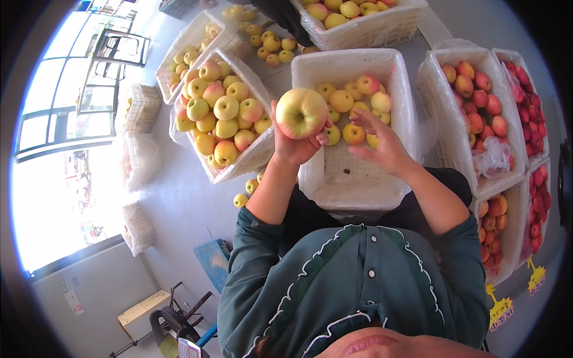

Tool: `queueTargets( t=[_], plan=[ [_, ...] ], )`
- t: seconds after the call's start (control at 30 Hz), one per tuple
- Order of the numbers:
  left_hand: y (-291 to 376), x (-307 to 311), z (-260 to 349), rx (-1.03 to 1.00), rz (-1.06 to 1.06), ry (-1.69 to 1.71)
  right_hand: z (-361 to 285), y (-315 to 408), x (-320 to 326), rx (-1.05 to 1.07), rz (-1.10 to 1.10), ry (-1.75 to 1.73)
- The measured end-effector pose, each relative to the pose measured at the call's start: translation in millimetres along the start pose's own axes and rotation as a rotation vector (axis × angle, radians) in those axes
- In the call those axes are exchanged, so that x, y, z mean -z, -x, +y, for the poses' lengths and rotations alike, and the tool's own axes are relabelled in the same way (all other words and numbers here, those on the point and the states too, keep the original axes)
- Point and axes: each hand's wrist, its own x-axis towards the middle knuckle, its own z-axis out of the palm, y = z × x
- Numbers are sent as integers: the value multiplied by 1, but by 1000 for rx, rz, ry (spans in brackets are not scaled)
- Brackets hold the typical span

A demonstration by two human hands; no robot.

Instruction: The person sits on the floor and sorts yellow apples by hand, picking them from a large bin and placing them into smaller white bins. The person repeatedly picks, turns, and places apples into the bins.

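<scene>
A large yellow-green apple with a faint pink blush rests in my left hand, its dimpled end facing up. My fingers curl around its underside. To the right, my right hand is held apart with its fingers spread and nothing in them. Both hands are above a plastic-lined white crate between my knees. Several yellow and pink apples lie toward its far end, and a small dark spot marks the near part of its floor.
Left of me stands a crate heaped with yellow apples; loose apples lie on the floor beyond. Crates of red apples line the right side. Another person's dark-clothed leg is at the top. A blue stool stands at lower left.
</scene>
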Motion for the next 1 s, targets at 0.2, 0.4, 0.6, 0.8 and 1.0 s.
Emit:
queueTargets(
  t=[0.2, 0.4, 0.6, 0.8, 1.0],
  plan=[
    [-17, 10, -49, 278, -115, 50, -12, 4, -1, 173, -5, 3],
    [-28, 17, -59, 265, -40, -102, -9, 9, 1, 230, 96, 24],
    [-29, 2, -60, 109, 228, -583, -1, 2, 5, 278, 301, 195],
    [-29, 2, -65, 105, 196, -500, 1, 1, 10, 181, 106, 18],
    [-19, 14, -60, 232, 132, -420, -4, 3, 8, 50, -55, -211]
  ],
)
